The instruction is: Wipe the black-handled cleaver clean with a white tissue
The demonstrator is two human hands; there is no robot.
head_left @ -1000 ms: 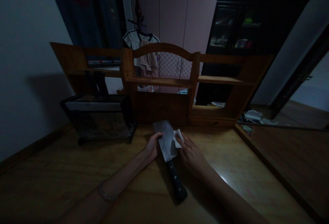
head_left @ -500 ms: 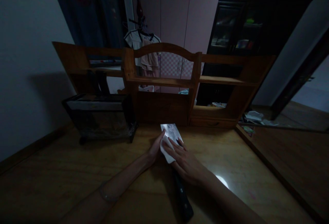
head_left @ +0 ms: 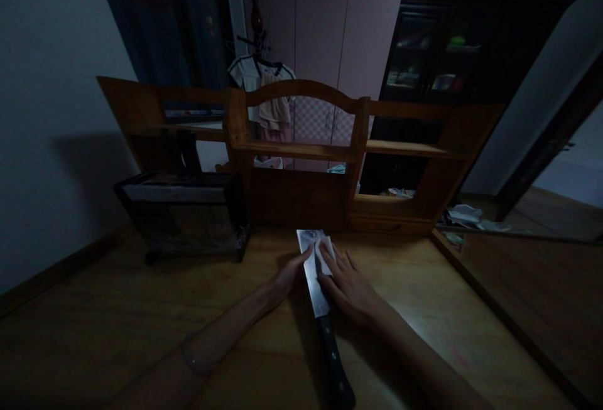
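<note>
A cleaver [head_left: 315, 289] with a wide shiny blade and a black riveted handle points away from me above the table, its handle toward the near edge. My left hand [head_left: 288, 275] grips the blade from the left, with the thumb on the upper face and the other fingers hidden beneath. On the right, my right hand [head_left: 352, 287] presses a folded white tissue or cloth [head_left: 326, 260] against the blade's far part. Its fingers lie over the white piece, some of them spread. Nobody touches the handle.
A dark knife block [head_left: 183, 215] with black handles sticking up stands at the left of the wooden table [head_left: 226, 347]. Behind it rises a wooden shelf rack [head_left: 296, 199]. Clothes [head_left: 273, 102] hang beyond the rack, before a pink wardrobe [head_left: 320, 33].
My right hand has moved the white piece from the blade's near part up and right to its far part. More of the blade near the handle now shows. The left hand still holds the blade.
</note>
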